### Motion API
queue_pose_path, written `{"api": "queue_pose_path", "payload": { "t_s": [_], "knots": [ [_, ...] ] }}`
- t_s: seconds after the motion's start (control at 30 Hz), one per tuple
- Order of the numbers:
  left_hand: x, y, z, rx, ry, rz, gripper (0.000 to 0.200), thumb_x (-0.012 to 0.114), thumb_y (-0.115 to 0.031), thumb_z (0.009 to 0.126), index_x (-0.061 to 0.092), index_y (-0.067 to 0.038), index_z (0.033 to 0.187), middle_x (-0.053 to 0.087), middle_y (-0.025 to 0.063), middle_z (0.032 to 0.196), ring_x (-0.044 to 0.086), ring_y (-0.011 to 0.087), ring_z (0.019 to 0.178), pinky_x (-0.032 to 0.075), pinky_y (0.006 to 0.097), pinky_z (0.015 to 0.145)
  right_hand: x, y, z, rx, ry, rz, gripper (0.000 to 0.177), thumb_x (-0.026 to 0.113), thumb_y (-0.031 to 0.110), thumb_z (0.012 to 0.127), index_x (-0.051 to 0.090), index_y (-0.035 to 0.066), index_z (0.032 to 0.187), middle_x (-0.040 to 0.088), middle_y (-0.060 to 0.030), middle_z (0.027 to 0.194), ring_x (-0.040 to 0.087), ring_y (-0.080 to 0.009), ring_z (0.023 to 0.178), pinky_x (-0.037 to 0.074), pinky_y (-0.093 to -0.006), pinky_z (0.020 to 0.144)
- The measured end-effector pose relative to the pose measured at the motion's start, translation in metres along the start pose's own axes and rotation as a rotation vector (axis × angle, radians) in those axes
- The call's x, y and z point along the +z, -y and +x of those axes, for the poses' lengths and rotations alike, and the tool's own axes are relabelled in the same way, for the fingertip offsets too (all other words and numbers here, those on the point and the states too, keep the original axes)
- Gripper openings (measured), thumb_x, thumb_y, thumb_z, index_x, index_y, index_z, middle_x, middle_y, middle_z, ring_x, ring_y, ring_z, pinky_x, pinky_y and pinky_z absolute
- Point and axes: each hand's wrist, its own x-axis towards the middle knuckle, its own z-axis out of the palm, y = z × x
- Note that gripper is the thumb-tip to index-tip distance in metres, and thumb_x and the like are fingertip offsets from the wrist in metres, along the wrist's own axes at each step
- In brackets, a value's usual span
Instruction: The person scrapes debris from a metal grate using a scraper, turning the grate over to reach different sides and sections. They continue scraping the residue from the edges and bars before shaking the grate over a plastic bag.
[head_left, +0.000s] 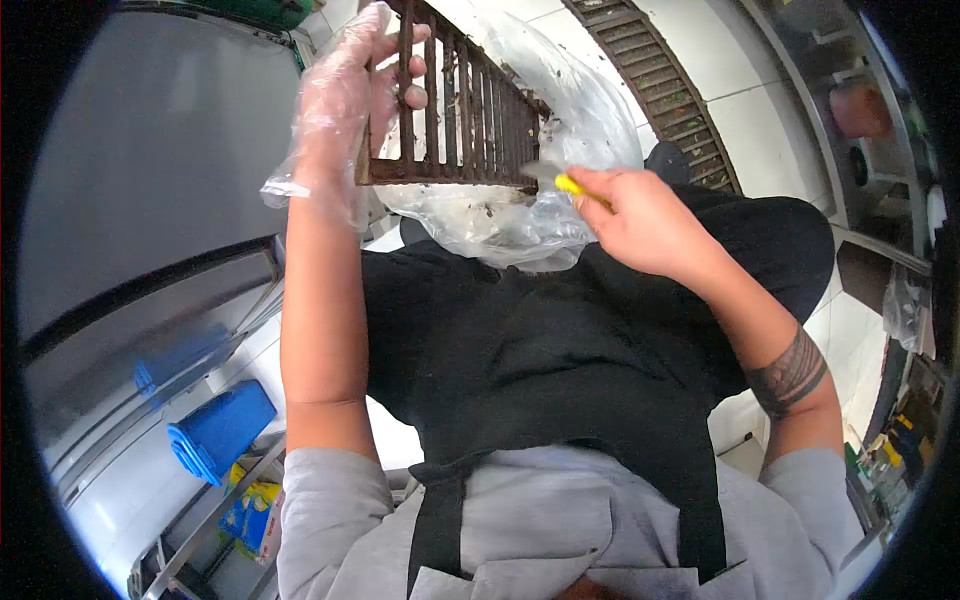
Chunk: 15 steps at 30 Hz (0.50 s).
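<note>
My left hand [345, 90], in a loose clear plastic glove, is wrapped round the side of a dark, rusty-brown drain grate [463, 110]. The grate is held tilted above a clear plastic bag [590, 120] that has dark bits of dirt in it. Bare and closed, my right hand [645, 215] grips a small yellow-handled blade tool [568, 185]. Its pale blade is smeared by motion and points at the grate's lower right corner; whether it touches cannot be made out.
Another slatted drain grate [655, 75] lies on the white tiled floor [745, 125] at upper right. A grey panel [160, 150] stands at left, above a blue bin [222, 430]. Steel equipment [800, 100] borders the right side. My black apron [560, 350] lies below the bag.
</note>
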Motion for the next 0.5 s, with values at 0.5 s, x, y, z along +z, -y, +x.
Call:
{"api": "queue_pose_path", "payload": {
  "t_s": [0.5],
  "knots": [
    [0.051,-0.007,-0.017,0.323,-0.315,0.070,0.051,0.064,-0.027,0.103,0.057,0.005,0.142,0.067,0.0101,0.128,0.063,0.0154,0.112,0.053,0.0303,0.095,0.028,0.049,0.016,-0.222,-0.308,0.107,0.040,0.065,0.006,0.091,0.068,0.002,0.131,0.061,-0.0136,0.082,0.063,-0.0299,0.072,0.053,-0.0395,0.069]
  ]
}}
